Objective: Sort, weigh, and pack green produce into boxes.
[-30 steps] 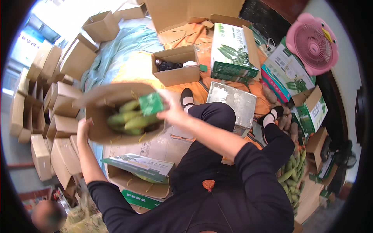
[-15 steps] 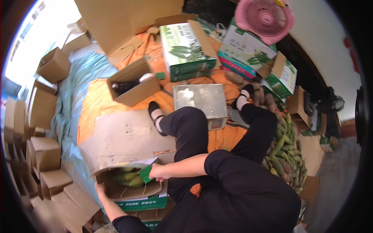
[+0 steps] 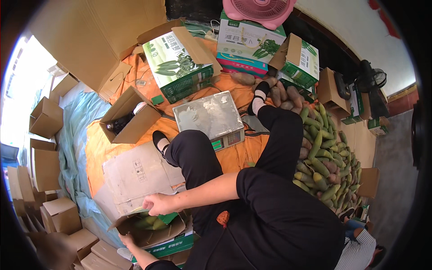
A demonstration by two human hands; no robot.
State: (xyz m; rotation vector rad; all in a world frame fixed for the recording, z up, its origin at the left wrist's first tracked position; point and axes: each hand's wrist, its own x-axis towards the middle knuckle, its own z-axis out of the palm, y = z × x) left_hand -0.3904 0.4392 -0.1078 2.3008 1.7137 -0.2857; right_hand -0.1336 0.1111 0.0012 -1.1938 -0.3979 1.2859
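An opened carton [image 3: 180, 243] with green and white sides stands at the lower left, close by my left thigh. Several green radishes [image 3: 152, 223] lie inside it. The fingers of my left hand [image 3: 128, 240] are wrapped over the carton's left edge. My right hand [image 3: 159, 204] hovers at the carton's far edge with fingers curled down; whatever they hold, if anything, is hidden. Just below it, a green cardboard piece [image 3: 168, 218] lies against the radishes. A flattened brown cardboard sheet [image 3: 137, 173] spreads beyond the carton.
A metal-topped scale [image 3: 209, 114] stands ahead of my knees. Piled radishes [image 3: 330, 166] lie at the right. Brown boxes [image 3: 60, 216] line the left side. Printed cartons [image 3: 177, 65] and a pink fan [image 3: 261, 11] are at the back. Another person's striped sleeve [image 3: 357, 252] shows lower right.
My right hand has let go of the green cardboard piece and moved left to the carton's far edge. My left hand keeps its hold. The view has shifted, and another person appears lower right.
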